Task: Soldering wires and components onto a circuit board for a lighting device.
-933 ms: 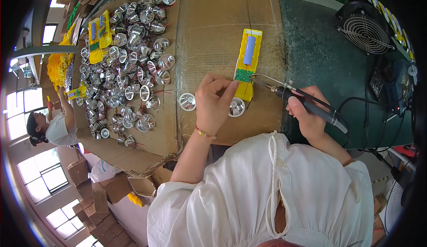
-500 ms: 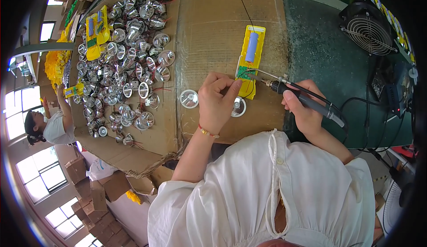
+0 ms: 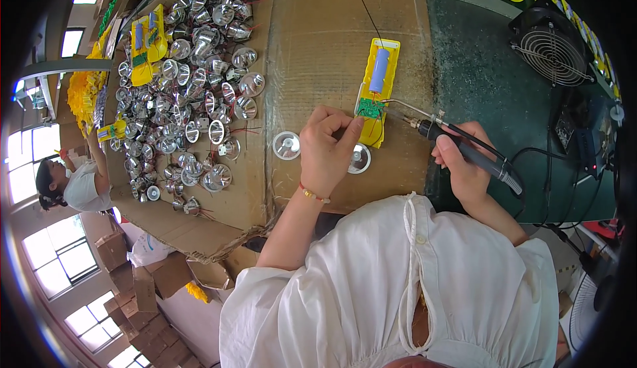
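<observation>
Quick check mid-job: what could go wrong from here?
The iron in the right hand points toward the green board, close to the left hand; if hot, a slip could burn its fingers.

The blue cell lies in the casing just beyond the board, so a stray tip might scorch it.

A dark wire sticks out past the casing's far end and could snag.

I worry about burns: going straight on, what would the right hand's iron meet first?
The green circuit board in the yellow casing, most likely; the iron's height over it is unclear.
</observation>
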